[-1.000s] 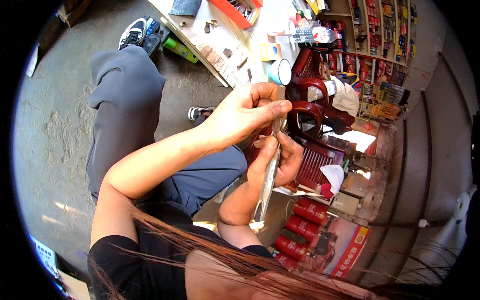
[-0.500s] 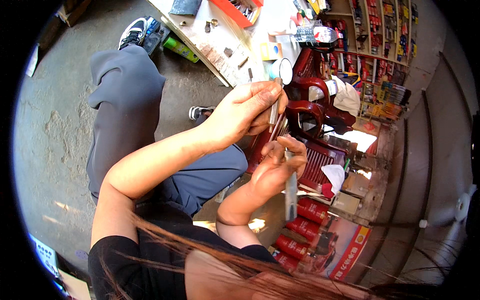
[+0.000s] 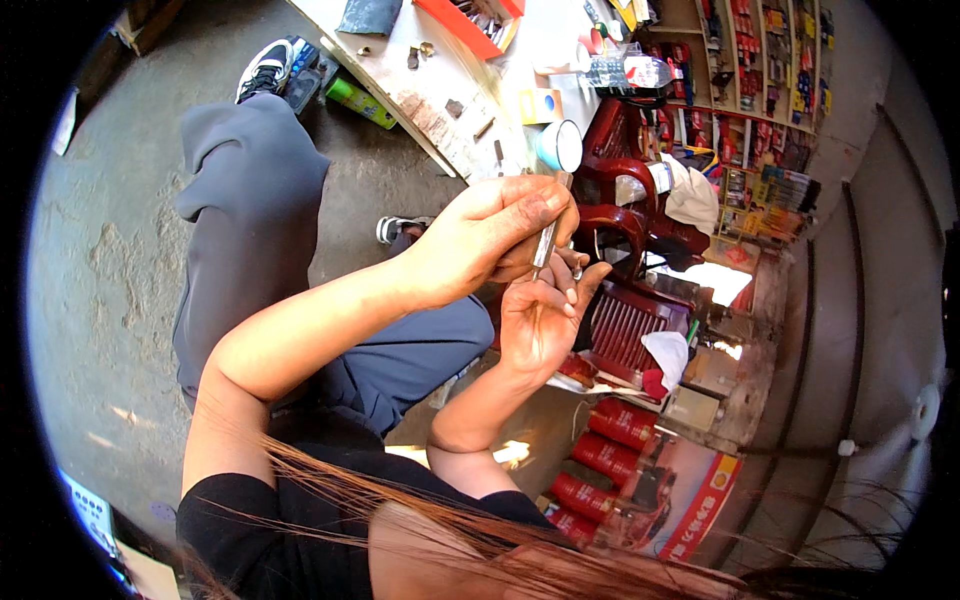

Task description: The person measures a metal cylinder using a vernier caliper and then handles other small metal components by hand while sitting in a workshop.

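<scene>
My left hand (image 3: 510, 225) is closed on a short grey metal rod (image 3: 546, 246) with a narrow tip. Its upper end rises above my thumb toward the white-rimmed cup (image 3: 559, 147), and its tip points down at my other hand. Right below, my right hand (image 3: 545, 322) is turned palm toward me, its fingers curled and the thumb stretched out to the right. A small shiny metal bit shows between those fingers; most of whatever it belongs to is hidden. The rod's tip is close to the right fingers, and I cannot tell whether they touch.
Ahead is a worktable (image 3: 395, 80) with metal scraps, a red box of metal pieces (image 3: 470, 25) and a plastic bottle (image 3: 630, 70). A dark red wooden chair (image 3: 625, 335) stands to the right, tool shelves behind it. Red cylinders (image 3: 605, 455) lie lower right; a green can (image 3: 360, 102) lies by the table.
The long metal tool hanging from my right hand has gone from sight. That hand has turned palm toward me and risen to the rod's tip. My left hand has hardly moved.
</scene>
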`<state>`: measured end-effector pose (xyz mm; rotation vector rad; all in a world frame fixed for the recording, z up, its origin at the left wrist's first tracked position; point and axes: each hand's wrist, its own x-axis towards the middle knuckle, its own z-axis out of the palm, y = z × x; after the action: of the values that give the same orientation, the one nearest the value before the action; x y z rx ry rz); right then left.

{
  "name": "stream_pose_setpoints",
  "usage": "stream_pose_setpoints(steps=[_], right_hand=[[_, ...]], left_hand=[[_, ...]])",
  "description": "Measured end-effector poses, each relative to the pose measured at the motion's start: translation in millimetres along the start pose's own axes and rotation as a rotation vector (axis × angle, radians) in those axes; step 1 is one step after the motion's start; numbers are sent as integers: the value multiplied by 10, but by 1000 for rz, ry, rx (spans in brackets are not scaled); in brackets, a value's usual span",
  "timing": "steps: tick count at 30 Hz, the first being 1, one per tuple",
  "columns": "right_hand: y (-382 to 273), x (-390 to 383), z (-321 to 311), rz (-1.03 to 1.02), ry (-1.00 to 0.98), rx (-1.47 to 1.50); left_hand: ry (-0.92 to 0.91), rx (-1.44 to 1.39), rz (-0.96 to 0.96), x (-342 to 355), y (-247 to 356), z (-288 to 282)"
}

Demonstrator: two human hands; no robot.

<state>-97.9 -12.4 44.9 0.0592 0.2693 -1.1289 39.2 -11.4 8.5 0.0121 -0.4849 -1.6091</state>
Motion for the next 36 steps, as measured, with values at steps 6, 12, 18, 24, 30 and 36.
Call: stream_pose_setpoints(steps=[6,12,18,24,30,36], right_hand=[[63,-24,65,12,18,14],[66,7,-8,-43,129,0],[98,-53,-113,-276,-101,-560],[395,-44,-26,-1185,-238,-1623],[334,10,23,-1479,-607,-1936],[343,27,59,-1457,-667,-1904]], left_hand=[[10,15,9,12,19,20],[-3,-18,43,23,-14,7],[9,-17,8,1,30,38],[-13,53,-21,-18,17,-19],[-28,14,-26,3,15,16],[-48,-11,-51,-34,16,14]])
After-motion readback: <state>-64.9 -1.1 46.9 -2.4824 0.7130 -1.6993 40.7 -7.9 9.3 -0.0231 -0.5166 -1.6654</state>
